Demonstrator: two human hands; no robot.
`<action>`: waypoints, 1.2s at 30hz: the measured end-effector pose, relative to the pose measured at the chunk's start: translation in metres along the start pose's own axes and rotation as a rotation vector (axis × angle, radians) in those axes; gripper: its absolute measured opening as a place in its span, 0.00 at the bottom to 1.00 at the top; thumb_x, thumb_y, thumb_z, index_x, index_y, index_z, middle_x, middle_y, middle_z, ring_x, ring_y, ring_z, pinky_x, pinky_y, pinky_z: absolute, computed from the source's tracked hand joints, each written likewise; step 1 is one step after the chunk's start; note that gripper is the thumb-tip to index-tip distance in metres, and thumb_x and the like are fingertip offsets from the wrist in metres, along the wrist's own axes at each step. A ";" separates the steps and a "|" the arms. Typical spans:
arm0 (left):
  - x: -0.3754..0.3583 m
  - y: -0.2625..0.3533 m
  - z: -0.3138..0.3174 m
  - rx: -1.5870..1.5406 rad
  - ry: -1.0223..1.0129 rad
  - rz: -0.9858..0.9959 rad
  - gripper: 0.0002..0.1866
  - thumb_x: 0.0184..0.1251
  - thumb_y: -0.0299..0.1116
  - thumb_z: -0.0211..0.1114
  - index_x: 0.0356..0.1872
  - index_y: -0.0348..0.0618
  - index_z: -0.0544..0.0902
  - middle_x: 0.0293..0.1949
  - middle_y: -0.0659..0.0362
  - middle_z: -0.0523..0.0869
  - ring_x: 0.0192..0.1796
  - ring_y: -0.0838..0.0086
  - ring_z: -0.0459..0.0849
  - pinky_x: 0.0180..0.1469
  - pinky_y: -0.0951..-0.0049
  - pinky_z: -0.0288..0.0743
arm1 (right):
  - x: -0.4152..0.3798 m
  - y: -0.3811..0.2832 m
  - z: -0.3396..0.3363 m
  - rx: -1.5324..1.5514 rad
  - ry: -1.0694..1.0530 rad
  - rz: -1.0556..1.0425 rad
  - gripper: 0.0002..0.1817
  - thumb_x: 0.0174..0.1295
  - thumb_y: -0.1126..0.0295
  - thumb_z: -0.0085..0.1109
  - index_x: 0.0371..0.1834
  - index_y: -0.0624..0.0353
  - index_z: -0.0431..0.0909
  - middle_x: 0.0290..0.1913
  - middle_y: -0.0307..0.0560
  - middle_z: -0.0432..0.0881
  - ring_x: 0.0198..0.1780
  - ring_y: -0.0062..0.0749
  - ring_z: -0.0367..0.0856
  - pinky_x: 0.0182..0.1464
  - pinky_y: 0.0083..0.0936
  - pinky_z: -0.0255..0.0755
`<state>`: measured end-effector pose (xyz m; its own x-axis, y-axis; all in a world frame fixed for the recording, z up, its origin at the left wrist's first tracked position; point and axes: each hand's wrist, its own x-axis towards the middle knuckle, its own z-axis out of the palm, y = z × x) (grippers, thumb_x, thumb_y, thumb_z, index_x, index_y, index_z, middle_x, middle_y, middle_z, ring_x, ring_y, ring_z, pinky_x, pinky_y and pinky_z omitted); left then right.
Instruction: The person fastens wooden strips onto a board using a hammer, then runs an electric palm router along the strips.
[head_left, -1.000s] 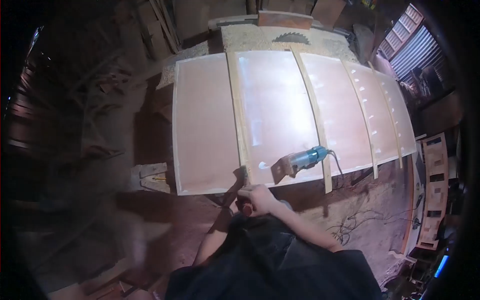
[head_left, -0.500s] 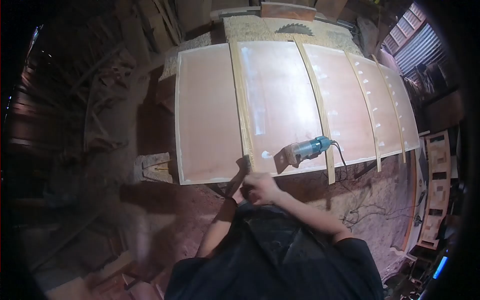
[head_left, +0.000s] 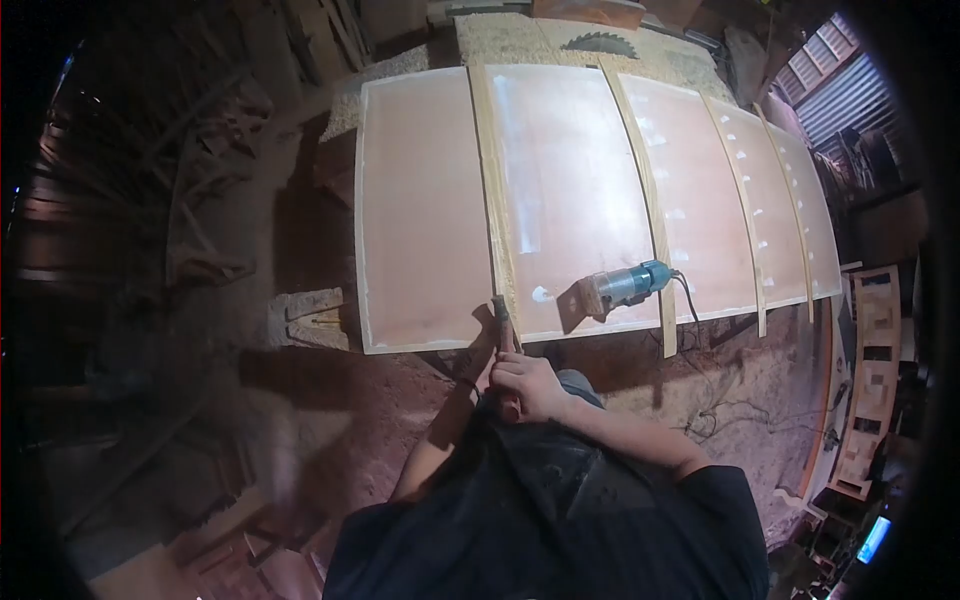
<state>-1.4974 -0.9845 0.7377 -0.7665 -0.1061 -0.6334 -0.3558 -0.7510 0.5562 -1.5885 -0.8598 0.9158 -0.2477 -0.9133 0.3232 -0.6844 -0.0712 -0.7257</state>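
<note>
My right hand [head_left: 532, 387] is closed around the near end of a narrow tool with a brown shaft and a dark tip [head_left: 501, 312]; its exact kind does not show. That tip lies over the near end of a pale wooden strip [head_left: 492, 190], at the front edge of a large pinkish panel [head_left: 420, 210]. Just left of the right hand is my left hand [head_left: 484, 377], low by the panel's edge, its fingers mostly hidden. A teal and silver power tool [head_left: 628, 287] with a dusty base lies on the panel to the right, its black cord trailing off the front edge.
More wooden strips [head_left: 640, 170] cross the panel. Behind it, a circular saw blade [head_left: 600, 44] stands out of a dusty board. A wooden block [head_left: 310, 318] juts out at left. Cords [head_left: 735, 415] lie on the floor, and a slatted wooden frame [head_left: 870, 380] stands at right.
The panel and the things on it sit slightly higher in view. My right hand, blurred before, now shows clearly, a little farther right, and more of the tool's brown shaft is visible.
</note>
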 end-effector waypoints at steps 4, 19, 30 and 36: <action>0.005 0.005 0.003 0.001 -0.019 0.000 0.35 0.73 0.69 0.54 0.64 0.51 0.74 0.50 0.56 0.83 0.54 0.63 0.84 0.58 0.55 0.78 | -0.015 0.008 -0.010 0.104 0.111 0.066 0.13 0.43 0.72 0.66 0.35 0.56 0.78 0.34 0.51 0.79 0.40 0.51 0.82 0.41 0.43 0.78; -0.004 0.019 0.020 0.039 -0.013 0.068 0.35 0.73 0.69 0.54 0.64 0.51 0.74 0.50 0.56 0.83 0.54 0.63 0.84 0.58 0.55 0.78 | 0.017 0.021 -0.016 0.098 0.051 0.201 0.16 0.37 0.72 0.70 0.33 0.57 0.79 0.31 0.52 0.79 0.36 0.54 0.82 0.38 0.39 0.77; 0.040 -0.029 -0.027 -0.146 -0.094 -0.324 0.46 0.72 0.75 0.46 0.67 0.38 0.72 0.55 0.51 0.83 0.58 0.61 0.82 0.64 0.55 0.76 | 0.020 0.045 -0.033 0.067 0.197 0.241 0.16 0.39 0.73 0.70 0.33 0.66 0.80 0.34 0.49 0.85 0.37 0.38 0.85 0.40 0.32 0.77; 0.024 -0.016 -0.008 -0.048 -0.157 -0.261 0.42 0.74 0.72 0.47 0.68 0.43 0.73 0.58 0.52 0.84 0.60 0.61 0.83 0.60 0.57 0.76 | 0.015 0.006 -0.042 0.187 0.319 0.399 0.07 0.53 0.76 0.68 0.33 0.65 0.80 0.34 0.48 0.84 0.37 0.29 0.83 0.41 0.25 0.75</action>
<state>-1.5057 -0.9803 0.7087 -0.7271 0.1938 -0.6586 -0.5289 -0.7697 0.3575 -1.6258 -0.8572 0.9419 -0.6792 -0.7189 0.1479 -0.3679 0.1592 -0.9161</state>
